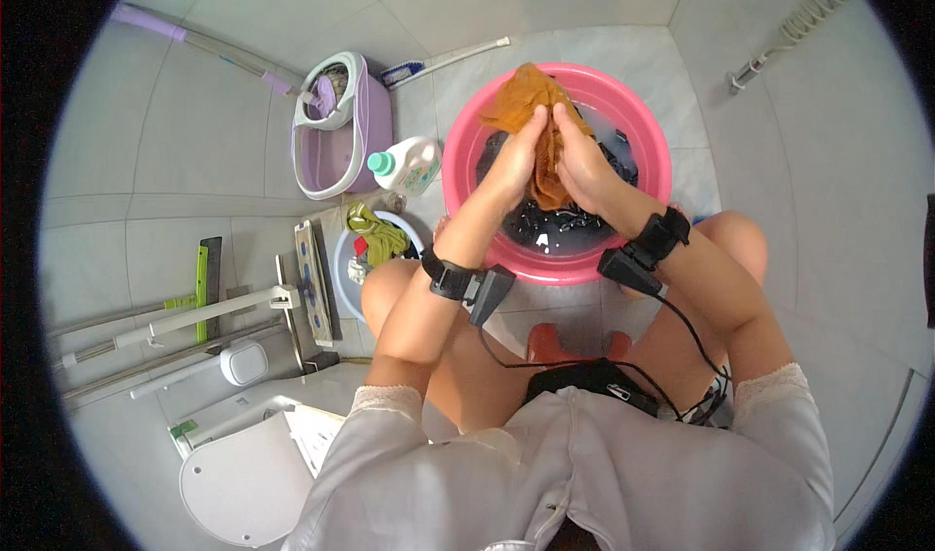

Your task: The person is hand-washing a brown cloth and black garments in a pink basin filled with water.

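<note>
A wet orange-brown cloth hangs over a round pink plastic basin. My left hand grips it from the left and my right hand from the right, with the thumbs side by side on top. Folds of the cloth show between the palms, and its lower end droops towards the water. Below it, dark wet fabric lies in cloudy water inside the basin. The fingers are mostly hidden behind the cloth and the palms.
Left of the basin stands a white detergent bottle with a green cap, beside a purple mop bucket. A pale blue basin holds a green garment. A long-handled brush lies behind. Cables run from both wrist straps.
</note>
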A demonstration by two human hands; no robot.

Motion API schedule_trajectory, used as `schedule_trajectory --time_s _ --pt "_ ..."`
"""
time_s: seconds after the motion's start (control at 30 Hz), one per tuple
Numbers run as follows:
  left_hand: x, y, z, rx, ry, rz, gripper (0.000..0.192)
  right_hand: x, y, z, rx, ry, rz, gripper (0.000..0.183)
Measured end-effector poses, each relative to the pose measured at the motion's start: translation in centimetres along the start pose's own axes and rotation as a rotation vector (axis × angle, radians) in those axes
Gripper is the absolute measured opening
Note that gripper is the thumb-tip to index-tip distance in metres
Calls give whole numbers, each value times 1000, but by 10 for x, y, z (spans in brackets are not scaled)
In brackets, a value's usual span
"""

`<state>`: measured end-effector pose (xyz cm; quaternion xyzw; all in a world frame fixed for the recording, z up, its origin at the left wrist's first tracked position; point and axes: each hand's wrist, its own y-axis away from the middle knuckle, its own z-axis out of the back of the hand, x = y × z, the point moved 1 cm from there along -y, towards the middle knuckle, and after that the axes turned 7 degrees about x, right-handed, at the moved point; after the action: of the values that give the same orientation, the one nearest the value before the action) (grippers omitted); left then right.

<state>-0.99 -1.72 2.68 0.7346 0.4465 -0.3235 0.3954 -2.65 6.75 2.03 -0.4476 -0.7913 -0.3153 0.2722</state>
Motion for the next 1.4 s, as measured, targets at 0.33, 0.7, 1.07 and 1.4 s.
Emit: schedule_trajectory --time_s 0.33,0.7,1.07,1.4 --pt "6 -7 4 -51 -55 6 49 -12 -10 12 43 105 66 45" --pt "17 6 -8 -11 -88 -26 47 -6 -3 30 48 213 106 44" --pt "16 19 -22 -17 -105 -45 45 41 -5 3 -83 -147 -290 40" --pt "15 20 -24 14 -296 -34 52 32 -12 12 -15 5 -211 43"
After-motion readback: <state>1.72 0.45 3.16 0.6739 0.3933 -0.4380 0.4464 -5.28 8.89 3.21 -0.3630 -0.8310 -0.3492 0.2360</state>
